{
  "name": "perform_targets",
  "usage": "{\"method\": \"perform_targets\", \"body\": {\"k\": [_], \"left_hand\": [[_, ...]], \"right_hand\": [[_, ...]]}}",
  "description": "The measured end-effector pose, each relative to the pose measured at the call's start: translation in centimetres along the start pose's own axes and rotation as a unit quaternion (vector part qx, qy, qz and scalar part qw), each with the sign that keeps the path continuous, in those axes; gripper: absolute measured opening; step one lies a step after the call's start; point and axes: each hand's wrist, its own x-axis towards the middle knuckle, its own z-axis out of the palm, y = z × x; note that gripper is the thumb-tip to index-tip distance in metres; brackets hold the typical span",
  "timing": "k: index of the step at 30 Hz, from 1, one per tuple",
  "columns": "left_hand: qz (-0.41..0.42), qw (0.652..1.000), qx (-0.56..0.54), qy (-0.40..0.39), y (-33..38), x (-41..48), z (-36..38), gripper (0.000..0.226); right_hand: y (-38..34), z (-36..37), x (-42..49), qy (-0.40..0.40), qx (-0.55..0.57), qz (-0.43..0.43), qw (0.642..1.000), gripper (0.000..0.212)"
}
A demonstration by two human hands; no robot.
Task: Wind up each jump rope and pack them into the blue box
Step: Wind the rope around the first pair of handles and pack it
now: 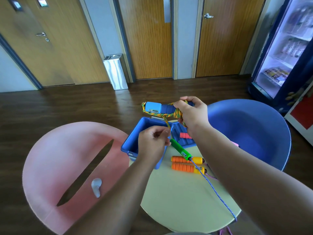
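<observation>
Orange-green rope (162, 114) wound on blue handles (160, 108), right hand (192, 111) gripping, left hand (153, 141) pinching its tail

The right hand (191, 112) is holding a blue handle (160, 108) up above the blue box (133, 143), its grip closing around the handle and the orange-and-green rope (177, 114) coiling around it, while the left hand (152, 141) is pinching the rope's loose strand just below. On the pale green tabletop (177, 197), a green handle (180, 150) is lying across two orange handles (183, 164), its blue cord (215, 189) trailing off the near edge. A pink chair (59, 158) and a blue chair (250, 129) are flanking the tabletop.
</observation>
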Motion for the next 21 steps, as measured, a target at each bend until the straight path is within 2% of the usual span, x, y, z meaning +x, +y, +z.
{"method": "perform_targets", "body": {"k": [6, 11, 17, 19, 21], "left_hand": [[-0.006, 0.999, 0.019, -0.050, 0.2, -0.1, 2.0, 0.031], [-0.024, 0.995, -0.006, -0.095, -0.3, -0.6, 3.2, 0.035], [-0.007, 0.985, 0.046, -0.167, -0.8, 0.2, 1.8, 0.016], [-0.039, 0.982, 0.062, -0.174, -1.2, 0.5, 1.2, 0.018], [-0.157, 0.982, 0.031, -0.095, -1.4, 1.0, 0.9, 0.027]], "right_hand": [[0.3, 0.9, 0.3, 0.006, -0.024, 0.003, 1.000, 0.018], [0.7, 0.5, 0.3, 0.012, -0.041, 0.010, 0.999, 0.018], [1.8, -1.5, 0.4, -0.014, -0.028, 0.005, 1.000, 0.019], [1.8, -2.3, 0.6, -0.042, -0.037, -0.004, 0.998, 0.020], [1.7, -3.1, 0.7, -0.075, -0.063, -0.018, 0.995, 0.021]]}}
